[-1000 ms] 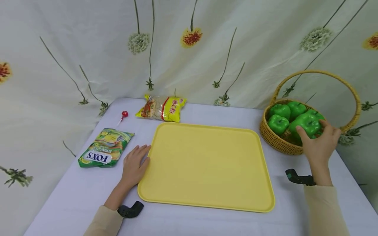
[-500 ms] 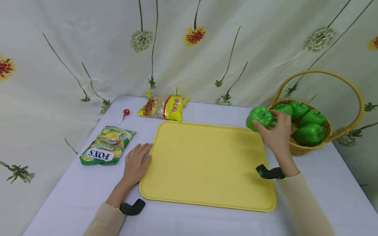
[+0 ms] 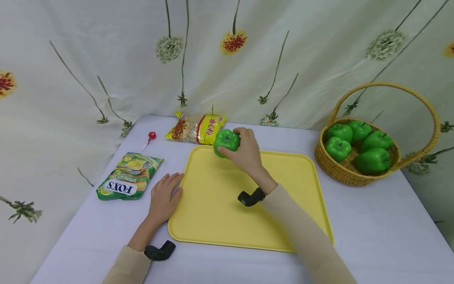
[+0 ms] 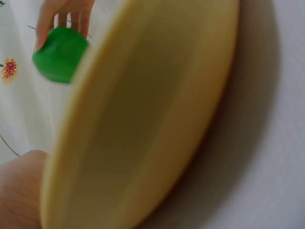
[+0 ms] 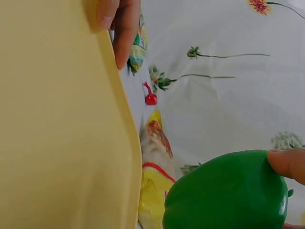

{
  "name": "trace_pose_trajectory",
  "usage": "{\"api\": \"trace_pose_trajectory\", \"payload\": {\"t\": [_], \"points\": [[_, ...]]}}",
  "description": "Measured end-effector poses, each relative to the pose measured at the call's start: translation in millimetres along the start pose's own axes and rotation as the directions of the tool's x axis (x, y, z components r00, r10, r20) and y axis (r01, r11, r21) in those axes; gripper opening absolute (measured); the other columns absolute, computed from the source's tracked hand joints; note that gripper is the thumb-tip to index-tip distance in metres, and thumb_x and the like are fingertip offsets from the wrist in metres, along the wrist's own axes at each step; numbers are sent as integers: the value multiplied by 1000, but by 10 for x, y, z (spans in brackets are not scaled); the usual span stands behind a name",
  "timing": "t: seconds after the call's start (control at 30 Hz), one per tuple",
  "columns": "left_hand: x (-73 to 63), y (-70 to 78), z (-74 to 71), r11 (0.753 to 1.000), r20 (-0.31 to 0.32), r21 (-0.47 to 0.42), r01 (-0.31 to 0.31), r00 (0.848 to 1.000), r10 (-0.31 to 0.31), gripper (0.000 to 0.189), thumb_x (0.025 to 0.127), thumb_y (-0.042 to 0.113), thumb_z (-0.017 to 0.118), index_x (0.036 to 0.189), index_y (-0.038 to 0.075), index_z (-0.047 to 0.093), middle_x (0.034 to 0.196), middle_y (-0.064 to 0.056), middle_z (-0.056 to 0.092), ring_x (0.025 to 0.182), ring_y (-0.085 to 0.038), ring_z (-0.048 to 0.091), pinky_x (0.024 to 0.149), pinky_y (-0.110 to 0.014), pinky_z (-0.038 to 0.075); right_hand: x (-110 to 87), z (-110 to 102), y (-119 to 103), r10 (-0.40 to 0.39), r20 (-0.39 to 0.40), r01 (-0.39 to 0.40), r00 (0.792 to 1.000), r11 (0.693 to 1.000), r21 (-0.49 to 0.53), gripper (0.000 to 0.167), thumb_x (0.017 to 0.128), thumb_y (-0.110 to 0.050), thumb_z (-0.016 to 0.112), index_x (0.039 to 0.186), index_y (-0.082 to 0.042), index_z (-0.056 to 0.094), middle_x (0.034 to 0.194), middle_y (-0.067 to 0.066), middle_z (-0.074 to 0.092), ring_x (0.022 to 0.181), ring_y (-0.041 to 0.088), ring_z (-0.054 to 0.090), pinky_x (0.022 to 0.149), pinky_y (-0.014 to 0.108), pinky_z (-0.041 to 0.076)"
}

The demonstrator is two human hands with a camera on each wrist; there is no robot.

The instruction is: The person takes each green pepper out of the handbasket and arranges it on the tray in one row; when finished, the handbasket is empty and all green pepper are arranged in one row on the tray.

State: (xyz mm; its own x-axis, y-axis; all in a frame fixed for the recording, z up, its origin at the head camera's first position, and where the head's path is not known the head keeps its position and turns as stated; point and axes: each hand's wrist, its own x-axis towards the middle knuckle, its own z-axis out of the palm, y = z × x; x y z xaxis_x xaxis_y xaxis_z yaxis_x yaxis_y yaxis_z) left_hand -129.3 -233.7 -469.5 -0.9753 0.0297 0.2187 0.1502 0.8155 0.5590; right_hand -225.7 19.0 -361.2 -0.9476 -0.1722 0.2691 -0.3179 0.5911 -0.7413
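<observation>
L wrist view: tray [image 3: 209, 209] hides one side of green pepper [image 3: 226, 139]; R wrist view cuts it below. R sleeve [image 3: 299, 227] covers tray approx. at 4 o'clock. Around tray: basket [image 3: 331, 167] w/ 5 other peppers [image 3: 372, 161] at 2, yellow pkt. [image 3: 196, 128] at 11, lollipop [image 3: 151, 135] at 10, green pkt. [image 3: 129, 176] at 9, near L hand [image 3: 164, 200], its fingers relaxed at rim. R hand [image 3: 246, 152] pinches this glossy, lobed pepper over tray's 11-o'clock edge.

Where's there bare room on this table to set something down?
Bare: the yellow tray left of the right sleeve, up to the left hand at the tray's rim; and the white tabletop right of the tray, in front of the wicker basket. Crowded: the far left corner, with its green bag, lollipop and yellow packet. The basket holds five green peppers.
</observation>
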Motion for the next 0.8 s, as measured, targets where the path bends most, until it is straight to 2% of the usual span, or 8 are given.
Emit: {"api": "trace_pose_trajectory", "payload": {"t": [0.13, 0.33, 0.53, 0.8], "points": [[-9, -4, -8, 1000, -17, -7, -14, 1000, 14, 43, 97, 10, 52, 140, 4, 51, 146, -22, 47, 142, -45, 28, 112, -67, 14, 63, 306, -162, 8, 58, -6, 998, 1000, -24, 68, 80, -40, 79, 131, -5, 49, 127, 16, 48, 109, 29, 55, 92, 45, 52], [-7, -25, 5, 999, -30, -18, -31, 999, 30, 43, 97, 10, 52, 139, 5, 52, 145, -23, 48, 141, -45, 30, 111, -67, 16, 127, 625, -226, 45, 132, -41, 990, 999, -34, 69, 80, -42, 77, 132, -6, 49, 127, 15, 49, 109, 26, 56, 91, 42, 53], [-13, -13, -12, 999, -25, -16, -31, 999, 30, 43, 97, 10, 52, 140, 6, 52, 145, -22, 48, 141, -45, 30, 111, -67, 17, 133, 760, -272, 57, 174, -47, 983, 997, -61, 69, 81, -44, 77, 132, -6, 50, 126, 14, 50, 108, 24, 56, 91, 39, 53], [-6, -9, -5, 1000, -24, 4, -29, 999, 29, 43, 96, 8, 53, 140, 5, 52, 145, -22, 48, 141, -45, 30, 112, -66, 18, 61, 783, -302, 39, 196, -26, 980, 997, -68, 69, 81, -45, 77, 131, -7, 50, 125, 12, 50, 105, 23, 55, 89, 38, 53]]}}
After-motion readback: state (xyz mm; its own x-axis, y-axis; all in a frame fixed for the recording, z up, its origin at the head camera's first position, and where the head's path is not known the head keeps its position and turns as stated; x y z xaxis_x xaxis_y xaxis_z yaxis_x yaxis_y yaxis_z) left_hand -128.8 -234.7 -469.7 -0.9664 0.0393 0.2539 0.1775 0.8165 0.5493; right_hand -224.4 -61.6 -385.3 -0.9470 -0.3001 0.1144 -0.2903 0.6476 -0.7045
